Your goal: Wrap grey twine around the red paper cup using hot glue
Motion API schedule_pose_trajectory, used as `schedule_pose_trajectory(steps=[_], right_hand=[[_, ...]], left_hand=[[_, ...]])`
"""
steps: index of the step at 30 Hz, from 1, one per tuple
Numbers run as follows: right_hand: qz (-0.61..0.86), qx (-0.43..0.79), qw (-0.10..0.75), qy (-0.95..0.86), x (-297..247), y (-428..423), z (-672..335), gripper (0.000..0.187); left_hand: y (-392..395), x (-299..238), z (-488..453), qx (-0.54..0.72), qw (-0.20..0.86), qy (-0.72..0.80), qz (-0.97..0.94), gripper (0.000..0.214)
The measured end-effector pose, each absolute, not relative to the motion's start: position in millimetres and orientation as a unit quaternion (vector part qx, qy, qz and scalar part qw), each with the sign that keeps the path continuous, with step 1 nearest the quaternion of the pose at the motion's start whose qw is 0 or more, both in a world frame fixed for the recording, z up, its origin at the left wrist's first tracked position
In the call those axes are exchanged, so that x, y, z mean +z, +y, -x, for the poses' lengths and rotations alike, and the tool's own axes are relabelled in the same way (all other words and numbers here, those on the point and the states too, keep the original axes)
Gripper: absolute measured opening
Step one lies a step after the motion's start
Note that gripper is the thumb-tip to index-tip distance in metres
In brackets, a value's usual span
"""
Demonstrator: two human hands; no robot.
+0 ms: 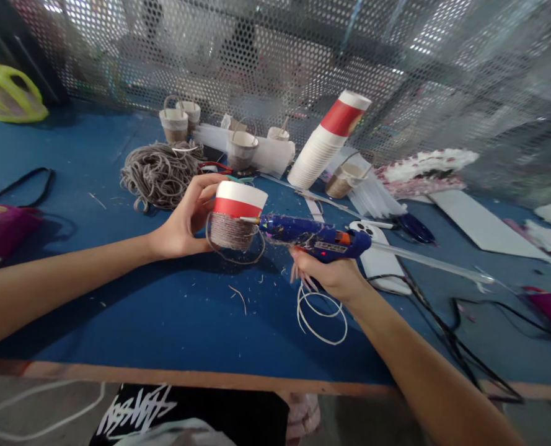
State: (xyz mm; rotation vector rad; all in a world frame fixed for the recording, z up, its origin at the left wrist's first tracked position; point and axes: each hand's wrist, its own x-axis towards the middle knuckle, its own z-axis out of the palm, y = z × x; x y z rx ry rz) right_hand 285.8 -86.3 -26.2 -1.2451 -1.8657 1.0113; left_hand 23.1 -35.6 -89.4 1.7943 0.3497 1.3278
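My left hand (189,217) grips a red-and-white paper cup (238,204) held above the blue table (163,310). Grey twine is wound round the cup's lower half, and a loose end loops below it. My right hand (331,272) is closed on a blue hot glue gun (317,238) whose nozzle touches the cup's side just above the twine. A clear glue stick pokes out of the gun's back, to the right. White cord loops (319,313) hang from my right fingers onto the table.
A heap of grey twine (161,170) lies behind the cup. Several twine-wrapped cups with handles and a tilted stack of paper cups (326,139) stand at the back. A white phone (380,254), black cables and a perforated metal screen are nearby.
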Motion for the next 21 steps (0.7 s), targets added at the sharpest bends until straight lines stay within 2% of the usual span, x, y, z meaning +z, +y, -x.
schedule_pose_trajectory(steps=[11,21], right_hand=[[0.48,0.385,0.342,-0.711,-26.9,-86.7,-285.9,0.03],[0.493,0.376,0.341,-0.706,-23.9,-87.3,-285.8,0.022]], left_hand=[[-36.7,-88.9,-23.0,0.52,0.462,0.137,-0.705,0.085],[-35.9,-88.1,-20.3,0.507,0.447,0.134,-0.725,0.085]])
